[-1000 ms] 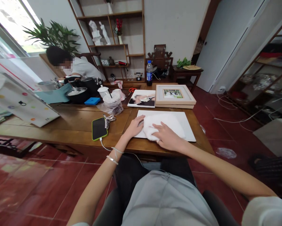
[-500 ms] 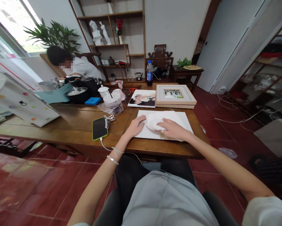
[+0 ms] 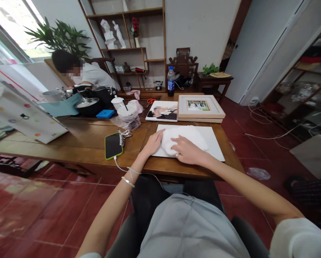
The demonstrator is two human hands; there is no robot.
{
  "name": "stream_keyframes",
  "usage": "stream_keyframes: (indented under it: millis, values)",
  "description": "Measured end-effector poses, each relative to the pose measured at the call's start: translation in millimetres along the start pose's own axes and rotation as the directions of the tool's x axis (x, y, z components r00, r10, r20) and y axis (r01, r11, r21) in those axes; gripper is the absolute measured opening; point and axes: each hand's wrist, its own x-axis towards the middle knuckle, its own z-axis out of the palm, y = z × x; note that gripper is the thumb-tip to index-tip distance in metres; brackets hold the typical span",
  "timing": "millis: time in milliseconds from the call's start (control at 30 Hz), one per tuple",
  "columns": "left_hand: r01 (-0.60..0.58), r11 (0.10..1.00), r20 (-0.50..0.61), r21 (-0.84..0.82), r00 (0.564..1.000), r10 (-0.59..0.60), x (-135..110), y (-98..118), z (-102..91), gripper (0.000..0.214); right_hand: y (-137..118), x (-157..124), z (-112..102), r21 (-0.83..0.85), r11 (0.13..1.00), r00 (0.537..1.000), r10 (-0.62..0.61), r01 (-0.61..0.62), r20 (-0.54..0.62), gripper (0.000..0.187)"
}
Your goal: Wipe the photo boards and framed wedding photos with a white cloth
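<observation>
A white board [image 3: 215,147] lies flat before the seated person, a bunched white cloth [image 3: 188,135] on its middle. The right hand [image 3: 188,152] presses palm-down on the cloth, fingers spread, not closed around it; the left hand [image 3: 153,142], open too, lies flat on the board's left edge, seemingly pinning it. A phone [image 3: 113,146] lies left of the board.

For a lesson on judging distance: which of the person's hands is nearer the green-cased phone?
Left. The left hand rests at the left edge of the white board, just right of the phone. The right hand presses on the cloth, farther right.
</observation>
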Motion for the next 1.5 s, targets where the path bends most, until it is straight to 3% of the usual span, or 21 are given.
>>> stream_keyframes:
  millis: [100,167,300,533,667,733,933,1067,1267,1500]
  values:
    - [0.031,0.999,-0.003,-0.032,1.0,-0.031,-1.0,2.3,-0.3,0.05,-9.3,-14.1,-11.3,0.118,0.976,0.98,-0.191,0.184,0.052,0.024]
    - [0.013,1.0,-0.003,-0.007,1.0,-0.013,-1.6,3.4,-0.6,0.049,-8.9,-21.0,-18.9,0.177,0.965,0.973,-0.211,0.193,0.094,0.025]
    - [-0.091,0.994,0.015,0.067,0.996,0.091,-2.3,2.7,-0.2,0.04,3.2,-30.1,-29.7,0.229,0.969,0.981,-0.126,0.09,0.147,0.024]
    - [-0.157,0.983,0.054,0.093,0.987,0.153,-0.6,-6.3,3.7,0.032,44.5,-30.4,-24.9,0.188,0.979,0.997,0.069,-0.076,0.045,0.015]
    - [-0.148,0.985,0.052,0.093,0.988,0.144,-0.1,-6.8,3.8,0.031,68.9,-8.5,-17.7,0.226,0.939,0.958,0.281,-0.261,-0.063,0.015]
    - [-0.141,0.985,0.058,0.098,0.989,0.136,-0.2,-5.0,2.9,0.031,73.9,10.6,-17.5,0.238,0.926,0.942,0.323,-0.294,-0.093,0.018]
    - [-0.139,0.981,0.057,0.133,0.99,0.132,-0.9,1.4,-0.6,0.028,63.2,76.9,-19.3,0.222,0.945,0.965,0.256,-0.239,-0.048,0.024]
    - [-0.14,0.982,0.054,0.126,0.989,0.134,-0.8,1.2,-1.0,0.028,63.0,91.0,-18.6,0.19,0.946,0.962,0.272,-0.264,-0.017,0.027]
    - [-0.149,0.986,0.05,0.072,0.988,0.146,-0.4,-3.1,1.8,0.03,91.1,42.4,-31.6,0.136,0.914,0.923,0.385,-0.382,0.006,0.029]
    - [-0.146,0.987,0.046,0.074,0.989,0.142,-0.5,-5.7,3.3,0.029,126.9,-41.1,-48.8,0.086,0.807,0.811,0.583,-0.585,0.041,0.027]
